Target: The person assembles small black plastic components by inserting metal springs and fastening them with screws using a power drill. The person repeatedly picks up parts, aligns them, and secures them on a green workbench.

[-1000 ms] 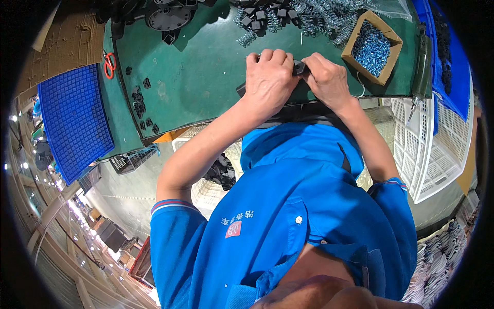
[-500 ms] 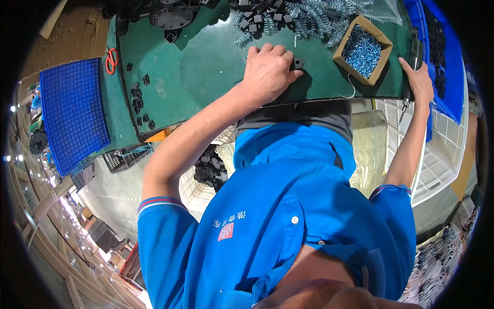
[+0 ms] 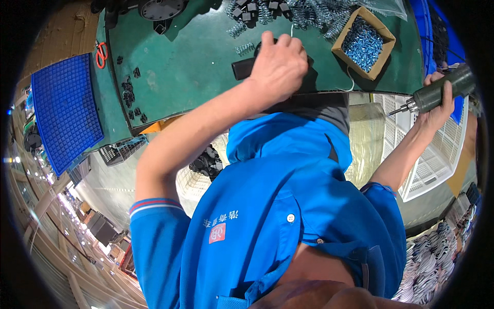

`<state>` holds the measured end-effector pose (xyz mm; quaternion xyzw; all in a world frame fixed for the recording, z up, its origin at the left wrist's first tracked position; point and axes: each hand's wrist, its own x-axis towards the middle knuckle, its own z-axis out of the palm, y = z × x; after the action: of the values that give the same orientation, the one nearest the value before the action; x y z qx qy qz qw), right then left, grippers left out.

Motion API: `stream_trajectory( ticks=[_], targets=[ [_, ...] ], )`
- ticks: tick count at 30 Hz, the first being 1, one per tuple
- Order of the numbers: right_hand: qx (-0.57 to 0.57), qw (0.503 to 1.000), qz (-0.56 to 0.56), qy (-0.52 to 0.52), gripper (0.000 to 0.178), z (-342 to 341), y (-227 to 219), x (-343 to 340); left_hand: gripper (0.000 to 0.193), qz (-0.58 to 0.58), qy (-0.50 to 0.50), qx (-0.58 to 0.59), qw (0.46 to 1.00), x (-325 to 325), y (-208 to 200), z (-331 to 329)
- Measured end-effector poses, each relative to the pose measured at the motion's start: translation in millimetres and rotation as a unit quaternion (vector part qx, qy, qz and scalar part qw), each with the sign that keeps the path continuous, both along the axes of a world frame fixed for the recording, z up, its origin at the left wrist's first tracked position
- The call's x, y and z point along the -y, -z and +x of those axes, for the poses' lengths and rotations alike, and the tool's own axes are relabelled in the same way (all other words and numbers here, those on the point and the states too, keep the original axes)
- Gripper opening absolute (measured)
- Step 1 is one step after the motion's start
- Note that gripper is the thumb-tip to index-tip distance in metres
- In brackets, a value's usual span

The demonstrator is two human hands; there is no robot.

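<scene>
My left hand [image 3: 280, 67] is closed over a black plastic part [image 3: 243, 69] near the front edge of the green table. One flat end of the part sticks out to the left of the hand, and the rest is mostly hidden under the palm and fingers. A loose coil spring [image 3: 245, 49] lies just beyond it. Off to the right, beyond the table's corner, my right hand [image 3: 437, 110] wraps round a dark green power screwdriver [image 3: 437, 95]. Its thin bit points left, toward the table edge.
A cardboard box [image 3: 381, 67] of small bluish screws stands right of my left hand. Behind lie piled springs [image 3: 314, 20] and black blocks [image 3: 248, 11]. Red-handled scissors [image 3: 101, 55], small black clips [image 3: 127, 95] and a blue tray [image 3: 67, 110] are leftward. White crates [image 3: 419, 175] stand below right.
My right hand has swung the screwdriver from steeply downward to nearly level, bit leftward, and moved it out to the right. My left hand has shifted slightly right, exposing more of the black part.
</scene>
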<state>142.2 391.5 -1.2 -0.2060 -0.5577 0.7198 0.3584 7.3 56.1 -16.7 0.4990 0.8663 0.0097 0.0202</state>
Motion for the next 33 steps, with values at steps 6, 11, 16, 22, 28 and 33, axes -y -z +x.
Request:
stream_trajectory(
  ticks=[6, 11, 16, 22, 28, 33],
  targets=[
    [-0.088, 0.991, 0.038, -0.098, 0.051, -21, -40, 42, 0.032, 0.069, -0.026, 0.088, 0.993, 18, 11, -13],
    [-0.201, 0.958, -0.08, -0.189, 0.041, -34, -39, 61, 0.033, 0.014, 0.0, 0.044, 0.999, 17, 15, -7],
    [-0.18, 0.971, -0.014, -0.157, 0.03, -53, -32, 100, 0.039, 0.044, -0.019, 0.032, 0.998, 22, 20, -1],
    [-0.21, 0.967, 0.064, -0.126, 0.054, -93, -47, 164, 0.032, 0.149, -0.018, 0.036, 0.988, 20, 27, -5],
    [-0.199, 0.974, 0.093, -0.063, 0.07, -114, -43, 197, 0.043, 0.115, -0.041, 0.052, 0.991, 22, 26, -2],
    [-0.168, 0.976, 0.086, -0.107, 0.07, -111, -40, 203, 0.037, 0.132, -0.04, 0.056, 0.989, 22, 29, -2]
  ],
)
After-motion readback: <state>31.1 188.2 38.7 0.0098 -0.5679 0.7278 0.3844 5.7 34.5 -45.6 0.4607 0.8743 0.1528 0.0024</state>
